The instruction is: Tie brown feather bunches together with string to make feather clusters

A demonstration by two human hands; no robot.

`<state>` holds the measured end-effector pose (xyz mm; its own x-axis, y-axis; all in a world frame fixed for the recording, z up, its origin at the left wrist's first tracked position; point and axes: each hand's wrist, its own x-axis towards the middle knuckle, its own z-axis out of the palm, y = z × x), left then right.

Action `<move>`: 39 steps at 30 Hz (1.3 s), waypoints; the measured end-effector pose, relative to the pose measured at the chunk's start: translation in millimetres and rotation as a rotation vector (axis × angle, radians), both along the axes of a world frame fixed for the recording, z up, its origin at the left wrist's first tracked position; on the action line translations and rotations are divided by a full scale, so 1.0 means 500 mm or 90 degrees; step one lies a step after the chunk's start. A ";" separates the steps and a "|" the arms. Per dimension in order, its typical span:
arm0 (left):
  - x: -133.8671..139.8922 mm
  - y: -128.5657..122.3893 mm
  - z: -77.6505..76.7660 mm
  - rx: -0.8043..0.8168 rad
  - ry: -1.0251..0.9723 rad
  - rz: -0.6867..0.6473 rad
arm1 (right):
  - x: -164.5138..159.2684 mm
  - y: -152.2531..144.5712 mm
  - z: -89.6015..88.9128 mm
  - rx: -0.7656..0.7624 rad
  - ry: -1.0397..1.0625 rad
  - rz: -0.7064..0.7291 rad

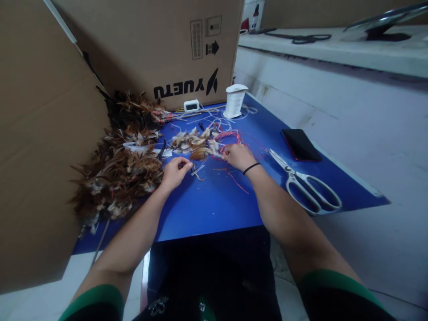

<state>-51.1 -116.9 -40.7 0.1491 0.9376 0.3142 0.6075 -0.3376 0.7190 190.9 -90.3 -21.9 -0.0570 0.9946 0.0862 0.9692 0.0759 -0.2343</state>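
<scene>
Over the blue table [207,205], my left hand [175,173] is closed in a pinch; what lies between its fingertips is too small to make out. A thin pale strip [198,170] lies just right of those fingertips. My right hand [240,157], with a black band at the wrist, has its fingers closed at the pink string [230,133], which loops above the hand and trails below it. Brown and cream feathers [192,140] lie in a row left of the right fingertips. A large heap of brown feathers [123,176] is left of my left hand.
Silver scissors [306,187] and a dark phone [301,145] lie at the right. Behind the hands stand a white spool [235,101] and a small white digital device [191,105]. Cardboard boxes [133,44] wall off the back and left. Dark scissors [310,39] rest on a ledge.
</scene>
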 end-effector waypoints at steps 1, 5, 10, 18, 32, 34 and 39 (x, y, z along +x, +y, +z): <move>0.000 -0.003 0.001 0.010 0.057 -0.009 | 0.006 0.003 0.000 0.005 -0.004 -0.034; 0.005 -0.014 0.001 0.027 0.210 -0.047 | 0.017 -0.002 0.010 0.068 0.010 -0.131; 0.007 -0.016 -0.009 0.038 0.265 -0.081 | -0.006 -0.013 0.014 0.305 0.046 -0.020; 0.012 -0.020 -0.004 0.031 0.262 -0.137 | -0.088 0.010 -0.034 0.214 0.063 0.275; 0.020 -0.029 -0.002 0.114 0.057 -0.010 | -0.108 -0.005 -0.035 0.180 0.264 0.200; 0.018 -0.026 -0.001 0.103 0.020 0.035 | -0.113 -0.014 -0.034 0.155 0.314 0.215; 0.013 -0.018 -0.007 0.097 0.027 0.048 | -0.121 -0.033 -0.029 0.103 0.389 0.273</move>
<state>-44.4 -125.8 -44.1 0.0965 0.8884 0.4489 0.6643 -0.3933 0.6356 130.2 -106.9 -36.4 -0.3313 0.8682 0.3695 0.5487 0.4959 -0.6731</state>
